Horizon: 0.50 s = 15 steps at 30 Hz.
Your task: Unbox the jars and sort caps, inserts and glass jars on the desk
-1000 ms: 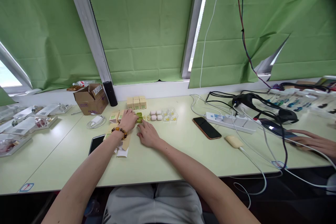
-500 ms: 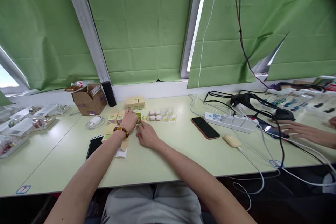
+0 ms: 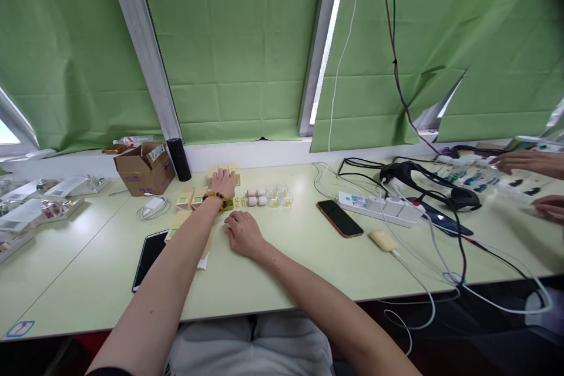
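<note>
I list small tan cardboard boxes (image 3: 237,175): under the left hand (image 3: 224,184), at the rear of the pale-green table (image 3: 293,232); grip, I cannot tell. Right hand (image 3: 244,234): fingers released, loosely bent, near 4 pale-pink rounded pieces (image 3: 252,201).

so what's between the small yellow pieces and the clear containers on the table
In the head view, four pale pink pieces, two by two, lie between the small yellow pieces and the clear containers.
</note>
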Each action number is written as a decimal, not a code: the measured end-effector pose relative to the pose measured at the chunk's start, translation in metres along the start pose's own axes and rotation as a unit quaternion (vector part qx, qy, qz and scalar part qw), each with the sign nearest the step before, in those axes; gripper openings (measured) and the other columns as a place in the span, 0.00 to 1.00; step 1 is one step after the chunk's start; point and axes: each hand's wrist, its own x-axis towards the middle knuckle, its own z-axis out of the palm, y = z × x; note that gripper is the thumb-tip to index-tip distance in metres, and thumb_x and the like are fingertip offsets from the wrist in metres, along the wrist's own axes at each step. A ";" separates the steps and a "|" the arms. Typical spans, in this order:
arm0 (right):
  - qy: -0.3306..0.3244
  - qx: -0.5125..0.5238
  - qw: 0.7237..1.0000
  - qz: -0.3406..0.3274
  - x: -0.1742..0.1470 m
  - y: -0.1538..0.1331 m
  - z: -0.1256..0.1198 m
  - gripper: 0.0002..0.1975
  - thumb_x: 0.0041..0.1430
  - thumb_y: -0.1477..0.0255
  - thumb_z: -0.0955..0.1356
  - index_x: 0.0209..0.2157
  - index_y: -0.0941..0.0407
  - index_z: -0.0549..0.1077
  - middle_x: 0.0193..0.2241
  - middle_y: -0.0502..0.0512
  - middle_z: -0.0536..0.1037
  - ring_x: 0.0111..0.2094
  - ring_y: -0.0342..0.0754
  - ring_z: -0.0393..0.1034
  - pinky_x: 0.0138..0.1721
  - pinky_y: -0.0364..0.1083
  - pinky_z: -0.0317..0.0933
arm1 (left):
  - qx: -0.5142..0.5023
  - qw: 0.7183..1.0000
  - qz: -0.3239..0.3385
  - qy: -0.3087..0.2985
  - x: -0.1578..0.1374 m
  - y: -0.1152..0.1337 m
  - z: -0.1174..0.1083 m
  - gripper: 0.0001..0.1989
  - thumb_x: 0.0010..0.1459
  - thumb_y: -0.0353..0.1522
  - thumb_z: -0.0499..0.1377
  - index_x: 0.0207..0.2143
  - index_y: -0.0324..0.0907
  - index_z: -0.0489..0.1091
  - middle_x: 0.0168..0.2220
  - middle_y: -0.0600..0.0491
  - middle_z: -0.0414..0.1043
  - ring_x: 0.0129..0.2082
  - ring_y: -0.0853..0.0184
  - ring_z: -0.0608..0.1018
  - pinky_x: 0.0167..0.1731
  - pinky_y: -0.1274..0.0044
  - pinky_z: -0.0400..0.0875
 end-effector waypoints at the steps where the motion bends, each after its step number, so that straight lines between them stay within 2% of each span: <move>1: 0.001 0.000 1.000 -0.001 0.000 0.000 0.001 0.11 0.68 0.72 0.65 0.49 0.56 0.74 0.47 0.60 0.76 0.48 0.54 0.68 0.48 0.52 0.59 | -0.003 1.000 -0.008 -0.003 0.006 0.002 0.003 0.32 0.55 0.25 0.58 0.64 0.35 0.62 0.59 0.31 0.66 0.61 0.42 0.63 0.56 0.55 0.59; 5: -0.004 0.001 1.000 -0.001 -0.003 -0.001 0.000 0.10 0.68 0.73 0.66 0.49 0.56 0.74 0.47 0.60 0.76 0.47 0.53 0.68 0.48 0.51 0.59 | -0.017 0.999 -0.024 -0.020 0.022 0.005 0.017 0.38 0.55 0.27 0.58 0.69 0.36 0.55 0.66 0.30 0.58 0.67 0.40 0.58 0.61 0.51 0.54; 10: -0.011 0.008 1.000 -0.014 -0.009 -0.005 -0.005 0.10 0.68 0.72 0.67 0.49 0.56 0.73 0.47 0.60 0.76 0.48 0.54 0.68 0.49 0.52 0.58 | -0.032 0.998 -0.015 -0.046 0.032 0.003 0.028 0.27 0.57 0.31 0.59 0.61 0.45 0.65 0.74 0.40 0.47 0.72 0.40 0.50 0.65 0.46 0.48; 12: -0.011 0.007 1.000 -0.013 -0.010 -0.006 -0.007 0.10 0.68 0.72 0.67 0.49 0.56 0.73 0.47 0.60 0.77 0.48 0.54 0.69 0.49 0.52 0.58 | -0.036 0.998 -0.005 -0.049 0.033 0.003 0.030 0.23 0.58 0.30 0.59 0.57 0.44 0.68 0.75 0.42 0.45 0.73 0.40 0.47 0.66 0.46 0.45; 15: -0.011 0.008 1.000 -0.012 -0.011 -0.007 -0.009 0.10 0.67 0.72 0.67 0.49 0.56 0.73 0.47 0.60 0.77 0.48 0.54 0.69 0.50 0.52 0.58 | -0.041 0.998 0.008 -0.047 0.035 0.001 0.032 0.22 0.60 0.29 0.58 0.57 0.40 0.67 0.75 0.38 0.44 0.74 0.40 0.45 0.67 0.47 0.43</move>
